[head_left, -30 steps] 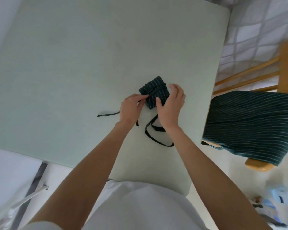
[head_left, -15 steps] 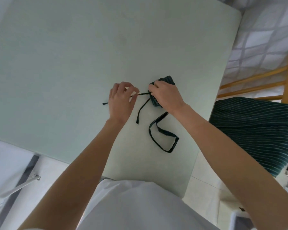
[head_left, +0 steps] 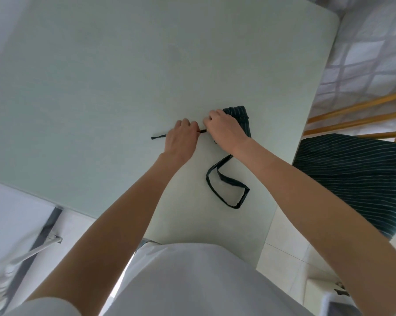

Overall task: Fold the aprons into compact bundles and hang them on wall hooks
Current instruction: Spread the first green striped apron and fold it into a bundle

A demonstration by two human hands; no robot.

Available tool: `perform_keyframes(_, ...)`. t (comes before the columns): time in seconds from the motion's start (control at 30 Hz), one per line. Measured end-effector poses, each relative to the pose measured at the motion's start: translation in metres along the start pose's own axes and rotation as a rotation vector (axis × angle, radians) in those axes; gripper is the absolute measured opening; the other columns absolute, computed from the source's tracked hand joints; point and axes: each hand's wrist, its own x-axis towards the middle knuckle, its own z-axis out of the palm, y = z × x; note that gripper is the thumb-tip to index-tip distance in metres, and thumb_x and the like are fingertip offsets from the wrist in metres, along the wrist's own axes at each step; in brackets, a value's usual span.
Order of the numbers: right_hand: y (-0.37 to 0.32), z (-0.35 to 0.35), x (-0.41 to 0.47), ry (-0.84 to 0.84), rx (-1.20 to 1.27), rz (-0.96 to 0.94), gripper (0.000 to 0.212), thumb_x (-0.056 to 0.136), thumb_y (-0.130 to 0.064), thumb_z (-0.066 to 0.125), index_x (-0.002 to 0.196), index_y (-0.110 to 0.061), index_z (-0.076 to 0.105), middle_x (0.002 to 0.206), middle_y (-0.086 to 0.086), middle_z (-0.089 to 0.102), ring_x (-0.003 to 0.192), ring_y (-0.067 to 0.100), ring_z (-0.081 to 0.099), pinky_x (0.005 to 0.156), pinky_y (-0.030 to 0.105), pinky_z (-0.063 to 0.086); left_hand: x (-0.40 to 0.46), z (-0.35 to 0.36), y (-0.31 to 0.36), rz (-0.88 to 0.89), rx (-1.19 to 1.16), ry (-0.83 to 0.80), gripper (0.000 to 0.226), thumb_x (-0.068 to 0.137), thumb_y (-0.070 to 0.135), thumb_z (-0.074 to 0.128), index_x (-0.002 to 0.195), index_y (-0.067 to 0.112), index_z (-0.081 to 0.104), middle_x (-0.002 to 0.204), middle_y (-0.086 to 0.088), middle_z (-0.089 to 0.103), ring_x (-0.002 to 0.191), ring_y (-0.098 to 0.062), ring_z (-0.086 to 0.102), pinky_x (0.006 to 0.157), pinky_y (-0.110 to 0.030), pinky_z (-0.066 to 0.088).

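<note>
On table (head_left: pixel 101 87), my L hand (head_left: pixel 181 142) pinches the tie strap (head_left: pixel 158 136), R hand (head_left: pixel 224 130) grips the folded apron bundle (head_left: pixel 241 117).

Dark green white-striped apron bundle (head_left: pixel 240 117)

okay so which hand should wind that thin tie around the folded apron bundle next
Probably the left hand: it already grips the thin tie, whose free end trails past it. The right hand rests on the folded apron bundle, pinning it to the table.

Folded apron (head_left: pixel 240 117) on table (head_left: pixel 101 87), chair (head_left: pixel 375 124) to its right
</note>
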Motion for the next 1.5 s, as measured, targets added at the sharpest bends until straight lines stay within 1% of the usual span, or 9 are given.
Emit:
perform_keyframes(0.23, 0.011, -0.003, -0.005, -0.059, 0.180, -0.022, 0.019, 0.093, -0.010, 0.043, 0.108, -0.003, 0.054, 0.087, 0.012, 0.059, 0.085, 0.027, 0.051, 0.065, 0.039, 0.042, 0.000, -0.008, 0.001, -0.057, -0.187, 0.137, 0.032, 0.097, 0.033, 0.045, 0.109, 0.010, 0.064, 0.128, -0.004, 0.050, 0.112, -0.023, 0.049, 0.092, -0.035, 0.035)
perform_keyframes(0.33, 0.012, -0.005, -0.009, -0.026, 0.435, 0.046, 0.018, 0.095, -0.016, 0.050, 0.086, -0.006, 0.062, 0.068, 0.002, 0.054, 0.068, 0.018, 0.048, 0.063, 0.034, 0.036, -0.002, -0.012, 0.004, -0.050, -0.324, 0.168, 0.033, 0.097, 0.034, 0.044, 0.102, 0.010, 0.066, 0.119, -0.003, 0.058, 0.107, -0.020, 0.054, 0.091, -0.033, 0.038)
perform_keyframes(0.4, 0.018, -0.006, -0.010, 0.010, 0.596, 0.103, 0.024, 0.094, -0.017, 0.054, 0.072, -0.009, 0.060, 0.059, -0.004, 0.048, 0.058, 0.012, 0.044, 0.061, 0.028, 0.032, -0.002, -0.017, 0.007, -0.184, -0.675, 0.141, 0.033, 0.099, 0.029, 0.038, 0.099, 0.011, 0.065, 0.104, 0.000, 0.065, 0.097, -0.015, 0.059, 0.087, -0.030, 0.043)
perform_keyframes(0.47, 0.024, -0.009, -0.012, 0.005, 0.669, 0.134, 0.020, 0.091, -0.018, 0.060, 0.075, -0.007, 0.067, 0.063, -0.004, 0.054, 0.059, 0.009, 0.047, 0.058, 0.021, 0.032, 0.001, -0.018, 0.006, -0.293, -0.946, 0.077, 0.028, 0.099, 0.020, 0.038, 0.095, 0.013, 0.065, 0.097, 0.004, 0.067, 0.091, -0.008, 0.059, 0.087, -0.023, 0.045)
perform_keyframes(0.57, 0.031, -0.013, -0.015, 0.024, 0.714, 0.134, 0.009, 0.082, -0.009, 0.068, 0.088, -0.013, 0.075, 0.072, -0.006, 0.063, 0.064, 0.005, 0.053, 0.063, 0.011, 0.037, 0.002, -0.013, 0.009, -0.177, -0.902, -0.053, 0.016, 0.091, 0.006, 0.052, 0.095, 0.014, 0.066, 0.097, 0.003, 0.068, 0.085, 0.000, 0.060, 0.077, -0.006, 0.044)
perform_keyframes(0.73, 0.034, -0.014, -0.022, 0.074, 0.807, 0.140, 0.017, 0.078, 0.002, 0.067, 0.092, -0.007, 0.062, 0.086, 0.003, 0.069, 0.067, 0.014, 0.058, 0.065, 0.015, 0.045, 0.007, -0.001, 0.018, -0.113, -0.984, 0.015, 0.019, 0.081, 0.006, 0.068, 0.099, 0.010, 0.062, 0.088, 0.002, 0.068, 0.079, -0.001, 0.064, 0.076, -0.010, 0.047)
perform_keyframes(0.97, 0.031, -0.011, -0.025, 0.262, 0.322, -0.028, 0.020, 0.077, 0.010, 0.057, 0.086, -0.005, 0.067, 0.081, 0.006, 0.066, 0.068, 0.023, 0.056, 0.061, 0.034, 0.046, 0.015, 0.003, 0.020, 0.037, -0.811, 0.071, 0.006, 0.087, 0.011, 0.063, 0.093, 0.011, 0.061, 0.093, 0.003, 0.062, 0.092, -0.014, 0.059, 0.078, -0.022, 0.051)
perform_keyframes(1.17, 0.015, 0.001, -0.023, 0.383, -0.015, 0.009, 0.021, 0.068, 0.010, 0.064, 0.081, -0.005, 0.058, 0.079, 0.007, 0.058, 0.065, 0.020, 0.054, 0.037, 0.025, 0.036, 0.012, -0.002, 0.015, -0.027, -0.903, -0.022, 0.008, 0.090, 0.011, 0.057, 0.092, 0.018, 0.058, 0.090, 0.006, 0.064, 0.089, -0.007, 0.061, 0.083, -0.018, 0.048)
perform_keyframes(1.5, 0.017, 0.003, -0.031, 0.489, 0.240, -0.026, 0.004, 0.084, -0.009, 0.057, 0.083, -0.007, 0.061, 0.081, 0.009, 0.054, 0.069, 0.022, 0.052, 0.040, 0.030, 0.044, 0.012, -0.015, -0.008, 0.139, -0.942, -0.117, 0.012, 0.088, 0.009, 0.063, 0.096, 0.016, 0.066, 0.087, 0.011, 0.069, 0.087, -0.001, 0.064, 0.081, -0.016, 0.046)
